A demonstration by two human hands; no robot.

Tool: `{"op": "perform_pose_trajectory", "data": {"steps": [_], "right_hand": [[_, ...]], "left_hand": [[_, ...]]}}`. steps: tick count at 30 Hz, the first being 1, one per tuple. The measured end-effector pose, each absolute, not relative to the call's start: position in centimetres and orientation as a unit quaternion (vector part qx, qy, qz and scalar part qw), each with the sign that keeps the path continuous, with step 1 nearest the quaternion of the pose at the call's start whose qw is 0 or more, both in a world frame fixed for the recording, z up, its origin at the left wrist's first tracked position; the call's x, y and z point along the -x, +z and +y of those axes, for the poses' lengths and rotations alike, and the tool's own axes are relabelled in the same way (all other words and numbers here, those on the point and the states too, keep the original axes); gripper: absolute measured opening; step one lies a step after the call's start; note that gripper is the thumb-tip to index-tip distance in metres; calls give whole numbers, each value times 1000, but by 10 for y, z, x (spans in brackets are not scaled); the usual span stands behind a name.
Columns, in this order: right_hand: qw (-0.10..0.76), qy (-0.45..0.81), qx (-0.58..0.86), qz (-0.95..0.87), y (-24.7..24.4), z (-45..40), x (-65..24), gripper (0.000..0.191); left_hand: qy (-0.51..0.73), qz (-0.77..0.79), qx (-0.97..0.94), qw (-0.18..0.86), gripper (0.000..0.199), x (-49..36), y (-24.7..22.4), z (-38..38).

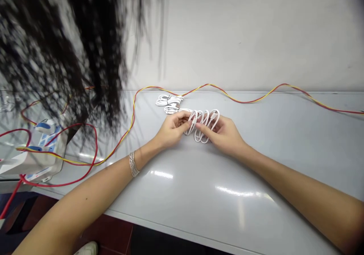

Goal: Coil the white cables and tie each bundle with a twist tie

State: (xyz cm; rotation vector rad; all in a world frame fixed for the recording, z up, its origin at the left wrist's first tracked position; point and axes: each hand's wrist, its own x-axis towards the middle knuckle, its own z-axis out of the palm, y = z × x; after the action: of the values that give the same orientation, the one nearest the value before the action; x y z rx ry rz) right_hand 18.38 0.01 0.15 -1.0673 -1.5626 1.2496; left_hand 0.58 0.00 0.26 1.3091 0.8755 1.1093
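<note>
A loosely coiled white USB cable is held between both hands above the table, its loops spread side by side. My left hand pinches the left end of the coil near a white plug, thumb on top. On the other side my right hand grips the loops, its thumb reaching across the front and its fingers behind them. Just beyond my left hand lie two tied bundles of white cable, one bundle farther off and another bundle nearer, partly hidden by that hand.
A twisted red and yellow wire runs along the back of the grey table by the wall. At left, a white box with blue sockets sits among looped red wire. Dark hair covers the upper left.
</note>
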Motion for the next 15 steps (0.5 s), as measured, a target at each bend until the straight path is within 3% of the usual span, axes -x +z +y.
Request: {"op": "perform_pose_trajectory", "data": {"steps": [7,15], "right_hand": [[425,484,427,-635,-1,-1,-186,29],[411,487,418,-647,-1,0,-187,30]], "left_hand": [[466,381,-550,579,31,-7,4,-2],[455,381,-534,601,13,-4,5,2]]}}
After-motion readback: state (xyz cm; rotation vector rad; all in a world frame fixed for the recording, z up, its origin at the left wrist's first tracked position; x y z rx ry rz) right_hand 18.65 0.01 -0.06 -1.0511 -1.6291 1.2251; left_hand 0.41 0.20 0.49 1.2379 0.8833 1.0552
